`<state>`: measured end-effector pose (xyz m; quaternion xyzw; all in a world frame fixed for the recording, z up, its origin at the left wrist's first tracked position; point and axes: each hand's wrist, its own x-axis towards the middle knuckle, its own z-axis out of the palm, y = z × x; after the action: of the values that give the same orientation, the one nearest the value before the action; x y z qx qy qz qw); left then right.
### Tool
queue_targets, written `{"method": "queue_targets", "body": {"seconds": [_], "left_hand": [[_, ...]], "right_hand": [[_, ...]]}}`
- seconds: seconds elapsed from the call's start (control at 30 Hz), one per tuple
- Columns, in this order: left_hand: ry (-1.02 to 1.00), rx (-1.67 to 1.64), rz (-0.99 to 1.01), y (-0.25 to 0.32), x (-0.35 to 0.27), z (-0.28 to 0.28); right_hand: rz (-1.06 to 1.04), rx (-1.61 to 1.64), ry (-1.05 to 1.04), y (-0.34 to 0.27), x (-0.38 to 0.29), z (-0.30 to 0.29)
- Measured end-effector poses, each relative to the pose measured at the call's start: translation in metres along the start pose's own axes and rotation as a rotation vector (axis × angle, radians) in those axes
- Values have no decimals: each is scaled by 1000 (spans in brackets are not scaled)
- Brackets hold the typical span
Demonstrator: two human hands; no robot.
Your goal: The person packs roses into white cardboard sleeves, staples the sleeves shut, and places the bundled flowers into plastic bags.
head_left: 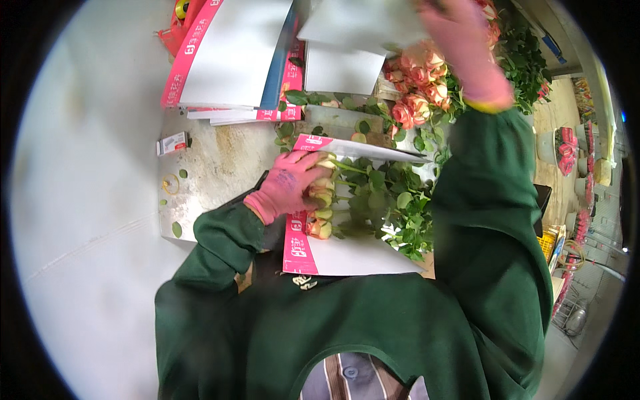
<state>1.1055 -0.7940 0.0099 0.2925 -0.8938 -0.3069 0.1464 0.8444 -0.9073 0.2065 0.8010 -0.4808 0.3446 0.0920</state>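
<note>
My left hand [290, 185], in a pink glove, holds a row of cream-and-pink roses [321, 227] by their heads, fingers spread over them. These roses lie on a white wrapping sheet with a pink printed border [298, 250], directly before me. Their leafy stems [380, 192] point right, and the sheet's far side stands folded up. At the top edge, my right hand [445, 25], gloved in pink and blurred, grips the right end of a white sheet [360, 22]. Its fingertips are partly cut off by the frame. The sheet is lifted above a white stack [342, 70].
Pink-bordered wrapping sheets [230, 55] are stacked at the far left. Peach-pink roses [420, 82] lie beyond my right forearm, with dark foliage [525, 65] behind. A small box [172, 143] and a yellow rubber band [171, 184] rest on the stained table [210, 165]. Flower buckets [547, 146] stand right.
</note>
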Motion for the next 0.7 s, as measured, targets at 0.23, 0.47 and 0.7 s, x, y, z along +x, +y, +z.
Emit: {"method": "queue_targets", "body": {"seconds": [0.23, 0.47, 0.7], "left_hand": [[21, -46, 3, -13, 2, 15], [-72, -2, 10, -4, 0, 0], [-181, -93, 83, 25, 22, -40]], "right_hand": [[-115, -35, -790, -112, -117, -53], [140, 87, -964, -110, -226, 22], [141, -4, -1057, -119, -223, 28]]}}
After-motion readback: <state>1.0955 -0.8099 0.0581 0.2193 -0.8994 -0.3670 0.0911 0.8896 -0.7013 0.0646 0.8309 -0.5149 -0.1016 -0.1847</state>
